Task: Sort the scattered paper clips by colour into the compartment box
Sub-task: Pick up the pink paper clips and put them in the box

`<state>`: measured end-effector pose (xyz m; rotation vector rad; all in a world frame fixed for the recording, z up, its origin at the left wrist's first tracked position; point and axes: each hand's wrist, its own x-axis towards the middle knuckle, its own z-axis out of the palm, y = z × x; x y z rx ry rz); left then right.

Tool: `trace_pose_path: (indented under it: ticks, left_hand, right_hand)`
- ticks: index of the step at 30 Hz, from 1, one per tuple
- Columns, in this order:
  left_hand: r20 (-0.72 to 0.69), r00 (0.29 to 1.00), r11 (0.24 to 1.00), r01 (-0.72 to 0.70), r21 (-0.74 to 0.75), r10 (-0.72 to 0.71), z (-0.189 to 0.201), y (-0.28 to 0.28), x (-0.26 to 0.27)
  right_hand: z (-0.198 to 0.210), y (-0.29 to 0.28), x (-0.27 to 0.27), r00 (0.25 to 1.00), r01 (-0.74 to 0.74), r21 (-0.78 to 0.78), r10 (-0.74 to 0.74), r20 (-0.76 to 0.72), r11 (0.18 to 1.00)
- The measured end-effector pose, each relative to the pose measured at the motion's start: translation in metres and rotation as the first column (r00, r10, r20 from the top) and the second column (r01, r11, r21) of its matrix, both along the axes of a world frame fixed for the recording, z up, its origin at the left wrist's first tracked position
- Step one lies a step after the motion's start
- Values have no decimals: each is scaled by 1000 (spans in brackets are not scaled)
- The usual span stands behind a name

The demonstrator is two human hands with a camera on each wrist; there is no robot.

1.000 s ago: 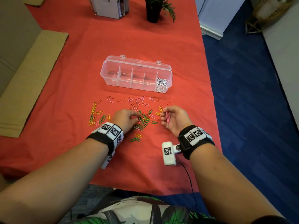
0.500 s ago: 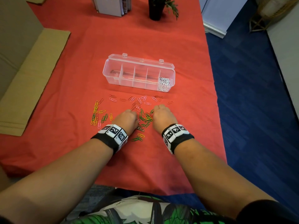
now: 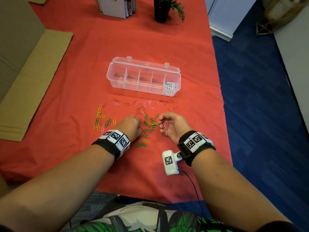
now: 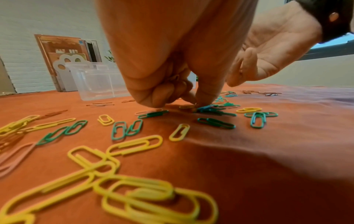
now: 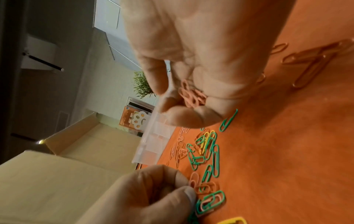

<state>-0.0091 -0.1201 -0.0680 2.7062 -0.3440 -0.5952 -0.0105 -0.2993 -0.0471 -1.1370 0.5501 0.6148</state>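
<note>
- Scattered paper clips (image 3: 147, 121) in green, yellow, pink and orange are spread on the red tablecloth (image 3: 66, 97), just in front of the compartment box (image 3: 143, 76) and between the two hands.
- A yellow and green group (image 3: 102, 119) is seen at the left of the scatter; pink and orange ones lie nearest the box.
- The clear box is set open on the cloth, and a heap of white clips (image 3: 169, 87) is held in its rightmost compartment; nothing can be made out in the other compartments.
- A bunch of pink clips (image 3: 166, 124) is cradled in the right hand (image 3: 172, 126), which is turned palm up with its fingers curled around them, just above the cloth.
- The left hand (image 3: 132, 125) is lowered onto the pile, knuckles up, with thumb and fingertips (image 4: 203, 97) pinched together at a clip on the cloth; the colour of that clip cannot be told.
- Marker bands are worn on both wrists.
- Flattened cardboard (image 3: 33, 81), a potted plant (image 3: 161, 9) and books (image 3: 115, 7) are placed further off.
</note>
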Motion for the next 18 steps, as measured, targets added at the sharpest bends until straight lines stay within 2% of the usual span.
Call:
trace_pose_path:
  ticks: [2,4,5,6,8,9,10,11,12,14,18]
  left_hand:
    - [-14,995,994,-98,-48,97,3,-1,1]
    - [-110,953,945,-295,-143,281,10,0,5]
    - [-226,899,879,-423,-223,375,14,2,7]
    - [-382,814,763,-561,-320,439,18,5,9]
    - [-648,629,448,-772,-452,429,24,9,11]
    - [-734,565,307,-824,-477,376,28,12,10]
    - [-792,530,207,-848,-488,303,32,15,10]
    - [-825,514,140,-858,-494,236,35,18,9]
    - [-841,509,93,-861,-501,182,38,20,9]
    - [-856,494,57,-869,-492,149,37,23,8]
    - [-844,448,118,-894,-433,294,27,16,5]
  right_hand:
    - [-6,6,0,995,-93,-219,98,14,971]
    - [-12,11,-1,955,-241,-499,294,30,832]
    - [-13,14,-2,916,-296,-608,400,40,737]
    - [-16,17,-3,874,-324,-676,483,54,662]
    - [-17,25,-8,807,-355,-731,586,75,583]
    - [-17,29,-11,773,-373,-745,630,81,554]
    - [-17,33,-14,734,-385,-767,674,83,514]
    - [-17,35,-15,697,-387,-800,714,71,458]
    - [-18,35,-16,672,-368,-836,738,63,406]
    - [-19,32,-14,679,-288,-887,730,78,362]
    - [-17,23,-6,725,-209,-902,678,117,378]
